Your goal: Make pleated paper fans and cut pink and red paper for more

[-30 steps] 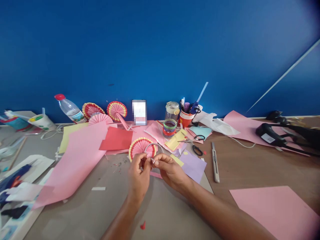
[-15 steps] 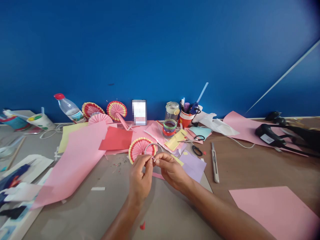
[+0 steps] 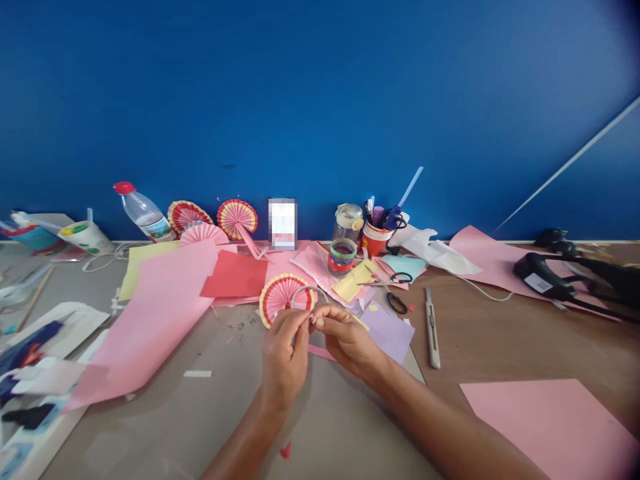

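My left hand and my right hand meet above the grey mat, thumbs and forefingers pinched together. Between their fingertips is a small pale pink piece, too small to identify. Just behind the fingers lies a pleated pink paper fan with a red and yellow rim. A thin pale ring shows beside it, partly hidden by my hands. Under my right hand, a pink paper strip pokes out. Purple paper lies right of that hand.
Black-handled scissors, a box cutter and pink paper lie to the right. Along the blue wall stand a glass jar, a red cup of pens and a leaning bottle. A large pink sheet is left.
The whole view has shifted slightly, so most things sit a little further right. Both hands keep their pinch on the small piece, with only a slight change of the fingers.
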A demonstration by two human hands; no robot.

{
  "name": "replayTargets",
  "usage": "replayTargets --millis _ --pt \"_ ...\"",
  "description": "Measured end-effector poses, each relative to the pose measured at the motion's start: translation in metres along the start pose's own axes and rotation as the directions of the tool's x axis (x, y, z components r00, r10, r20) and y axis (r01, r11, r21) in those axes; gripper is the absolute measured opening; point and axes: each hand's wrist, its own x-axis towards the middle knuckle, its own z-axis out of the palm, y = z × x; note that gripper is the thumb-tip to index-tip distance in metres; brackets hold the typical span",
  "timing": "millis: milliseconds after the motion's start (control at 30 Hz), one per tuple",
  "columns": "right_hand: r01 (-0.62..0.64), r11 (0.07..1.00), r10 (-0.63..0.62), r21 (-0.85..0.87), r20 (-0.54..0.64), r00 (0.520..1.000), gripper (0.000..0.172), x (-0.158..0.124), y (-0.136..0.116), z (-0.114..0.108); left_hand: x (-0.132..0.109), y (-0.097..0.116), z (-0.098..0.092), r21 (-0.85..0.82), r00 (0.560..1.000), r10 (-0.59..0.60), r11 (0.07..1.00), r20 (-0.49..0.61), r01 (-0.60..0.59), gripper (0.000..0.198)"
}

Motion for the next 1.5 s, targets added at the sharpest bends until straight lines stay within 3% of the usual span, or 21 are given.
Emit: replayTargets --millis 400,667,900,1500 --pt "-0.014 1.0 0.015 0.011 -0.015 1.0 0.013 0.0029 0.0029 -0.0018 0.0014 0.0037 -0.0013 0.005 0.999 -0.03 1.0 0.019 0.03 0.02" --pt "-0.032 0.999 0.032 0.019 0.002 0.999 0.013 0.0039 0.0029 -0.0033 -0.0001 -0.0003 0.0006 -0.013 1.0 0.02 1.0 -0.013 -0.02 0.019" --pt "-0.054 0.998 0.054 -0.017 0.021 0.998 0.014 0.0044 0.0033 -0.005 -0.001 -0.0005 0.003 -0.01 0.998 -0.055 0.998 -0.019 0.055 0.017" --pt "-0.069 0.997 0.069 0.018 0.028 0.997 0.014 0.0039 0.0028 -0.0035 -0.0013 0.0027 0.0002 -0.079 0.995 -0.093 0.992 0.044 0.096 0.019"
